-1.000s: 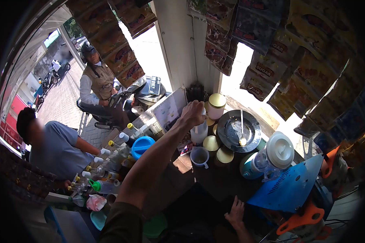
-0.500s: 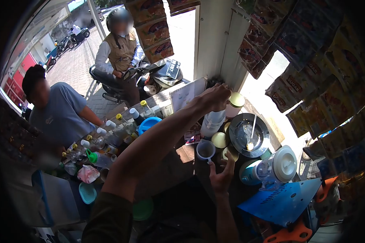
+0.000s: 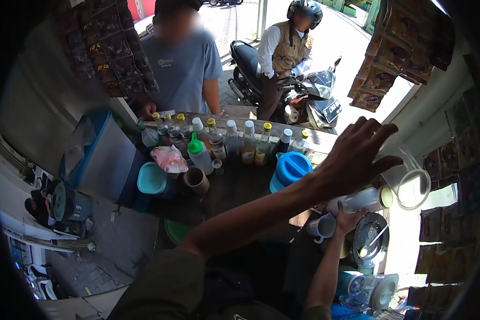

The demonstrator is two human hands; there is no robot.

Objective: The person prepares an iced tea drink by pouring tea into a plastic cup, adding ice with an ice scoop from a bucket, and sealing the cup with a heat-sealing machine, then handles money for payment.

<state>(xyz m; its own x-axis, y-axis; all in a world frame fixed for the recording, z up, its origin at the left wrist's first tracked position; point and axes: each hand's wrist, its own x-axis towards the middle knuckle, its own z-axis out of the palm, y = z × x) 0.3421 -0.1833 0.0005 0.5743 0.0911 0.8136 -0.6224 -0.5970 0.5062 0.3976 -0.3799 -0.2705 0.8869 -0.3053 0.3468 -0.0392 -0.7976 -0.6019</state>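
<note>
My left hand reaches across to the right and grips a clear plastic cup between thumb and fingers, its round rim facing me. Below it, my right hand is closed against a stack of translucent cups; some of its fingers are hidden. A jar with a pale yellow lid stands by the stack's far end. Close to my right hand are a small handled measuring cup and a dark plate with a spoon on it.
Bottles line the counter's front edge. A blue-lidded jug, a green-capped squeeze bottle and a teal basket stand behind them. A blender is at lower right. Sachet strips hang overhead. Two people are outside, one on a motorbike.
My view has swung left. The left hand has come up off the cup stack with a clear cup. My right hand has moved from beside the measuring cup to the stack.
</note>
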